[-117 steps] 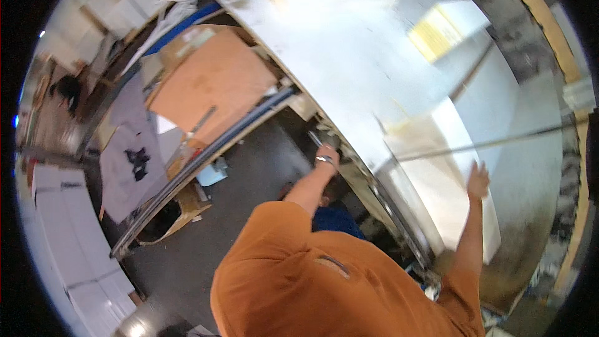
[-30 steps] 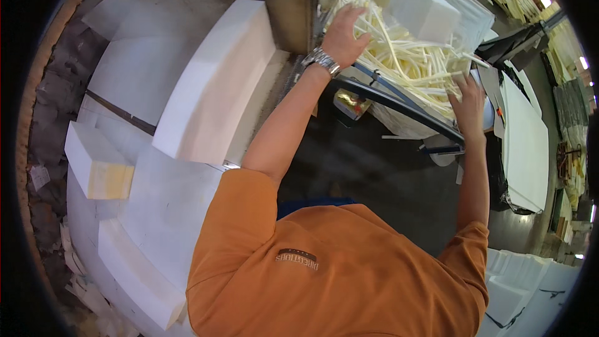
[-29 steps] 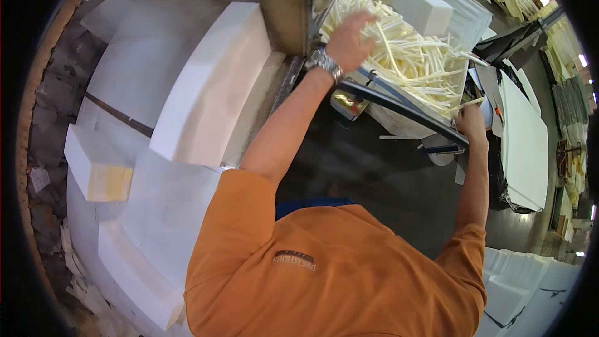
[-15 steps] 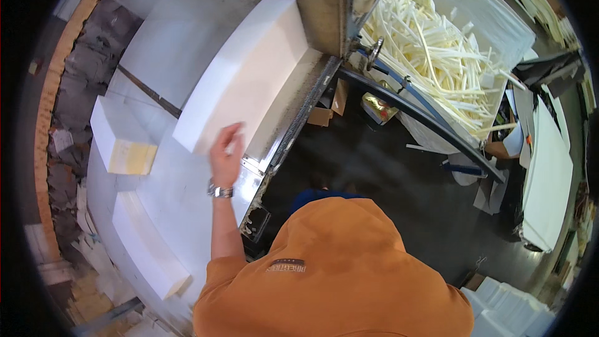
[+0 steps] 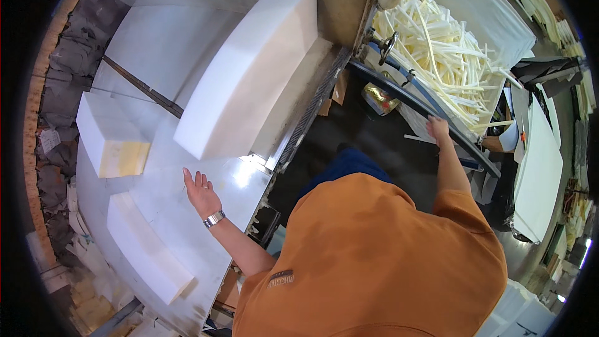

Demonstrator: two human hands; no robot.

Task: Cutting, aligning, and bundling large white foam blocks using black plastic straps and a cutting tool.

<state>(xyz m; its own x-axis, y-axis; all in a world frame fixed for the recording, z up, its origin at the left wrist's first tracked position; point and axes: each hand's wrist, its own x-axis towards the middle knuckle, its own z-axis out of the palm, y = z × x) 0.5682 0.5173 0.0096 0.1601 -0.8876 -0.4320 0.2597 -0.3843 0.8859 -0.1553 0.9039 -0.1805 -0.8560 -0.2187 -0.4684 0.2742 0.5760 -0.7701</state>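
Note:
My left hand, with a metal watch at its wrist, is over the pale tabletop, palm turned up and fingers apart. Nothing is in it. Just beyond its fingertips a large curved white foam block stands on the table. Out to the right, my right hand is beside a long dark metal bar. Its fingers are partly hidden, and I cannot tell whether it touches the bar.
A foam block with a yellowish end and a thin curved foam strip lie on the left of the table. A slot crosses the tabletop. At the right a large bin holds foam offcuts; a gold package lies on the floor.
My left hand has drawn back from the curved block's near end and turned palm up. My right hand has come into view by the bar. My body has shifted right.

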